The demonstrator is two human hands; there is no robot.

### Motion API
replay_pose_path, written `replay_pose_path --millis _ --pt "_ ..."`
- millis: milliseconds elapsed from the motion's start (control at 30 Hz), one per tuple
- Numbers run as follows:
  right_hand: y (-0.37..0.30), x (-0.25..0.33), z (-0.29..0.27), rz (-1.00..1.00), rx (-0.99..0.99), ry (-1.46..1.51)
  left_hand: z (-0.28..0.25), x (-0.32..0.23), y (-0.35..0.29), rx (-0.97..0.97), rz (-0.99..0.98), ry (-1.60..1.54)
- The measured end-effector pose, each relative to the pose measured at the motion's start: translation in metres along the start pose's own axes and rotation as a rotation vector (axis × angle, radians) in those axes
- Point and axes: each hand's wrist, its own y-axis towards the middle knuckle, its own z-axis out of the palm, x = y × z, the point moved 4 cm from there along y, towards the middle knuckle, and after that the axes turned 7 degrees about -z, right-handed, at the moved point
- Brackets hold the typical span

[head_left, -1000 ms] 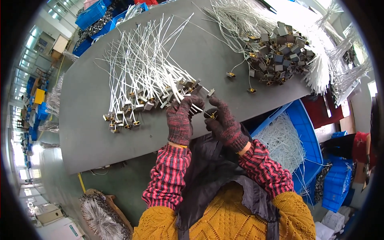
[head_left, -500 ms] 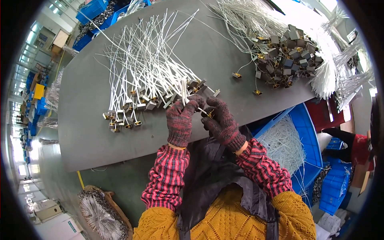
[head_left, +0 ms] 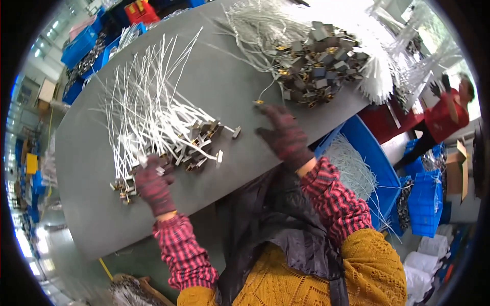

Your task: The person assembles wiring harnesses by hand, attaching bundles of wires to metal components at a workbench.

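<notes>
My left hand (head_left: 154, 186), in a dark red and black knit glove, is at the near edge of a spread of white wires (head_left: 148, 117) with small grey blocks on their ends. Its blurred fingers touch or hover over the blocks; whether they grip one is unclear. My right hand (head_left: 287, 136), gloved alike, reaches forward over the table with fingers and thumb apart and nothing between them. Just beyond its fingertips lies a single brass-coloured wired piece (head_left: 259, 102). Past it is a heap of grey blocks (head_left: 321, 66) with brass-coloured parts and trailing wires.
The dark grey table (head_left: 87, 204) has a curved left edge. A blue bin (head_left: 375, 150) of cut white wire stands beside its near right edge. More blue crates (head_left: 427, 204) are at the right, where a person in red (head_left: 446, 118) is. Other blue crates (head_left: 79, 48) stand far left.
My hands have moved apart: the left went left to the wire spread, the right forward and away. The wired piece held between them has left the right hand. The view has turned.
</notes>
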Motion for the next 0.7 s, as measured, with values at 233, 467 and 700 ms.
replay_pose_path --millis 233,467,700 --pt "-0.061 -0.114 -0.020 -0.065 0.094 -0.179 0.074 -0.006 -0.063 0.509 0.067 -0.111" --pt "-0.099 0.012 -0.050 0.010 0.489 -0.152 0.191 0.078 -0.124 0.674 -0.262 -0.128" --pt "-0.244 0.056 -0.113 0.475 0.347 0.450 0.271 0.123 -0.174 0.383 -0.504 -0.286"
